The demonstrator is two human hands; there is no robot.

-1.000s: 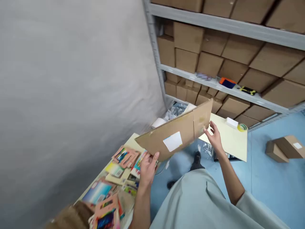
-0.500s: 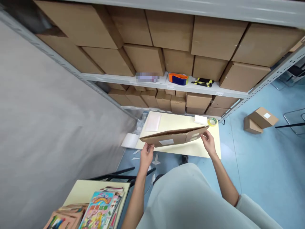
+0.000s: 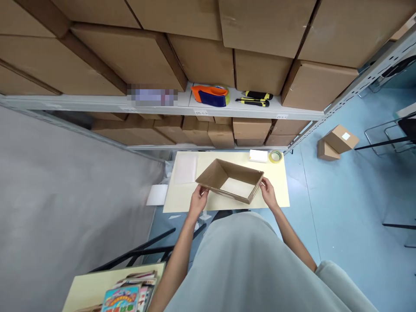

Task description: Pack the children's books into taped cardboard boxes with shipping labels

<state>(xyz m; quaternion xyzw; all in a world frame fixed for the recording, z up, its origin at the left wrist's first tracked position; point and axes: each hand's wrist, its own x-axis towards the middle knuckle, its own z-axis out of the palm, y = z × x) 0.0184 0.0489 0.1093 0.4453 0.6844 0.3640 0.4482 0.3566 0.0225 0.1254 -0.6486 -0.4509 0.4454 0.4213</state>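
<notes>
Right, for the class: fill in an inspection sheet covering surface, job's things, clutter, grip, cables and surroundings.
Surface: pale yellow table beside metal shelving.
Job's things: open cardboard box, over the table; contact unclear.
Clutter: tape roll and white box near table's far edge; pale scraps on floor.
Grip: left hand and right hand hold the cardboard box at opposite ends.
Cables: nothing clearly seen.
Surroundings: boxes on shelving, two cartons on floor.

Books (image 3: 121, 298) on side table (image 3: 89, 288); two cartons (image 3: 342, 138) (one labelled) on floor (image 3: 344, 203).

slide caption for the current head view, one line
Left hand and right hand hold an open box at opposite ends over a cream table, facing loaded shelves.
</notes>
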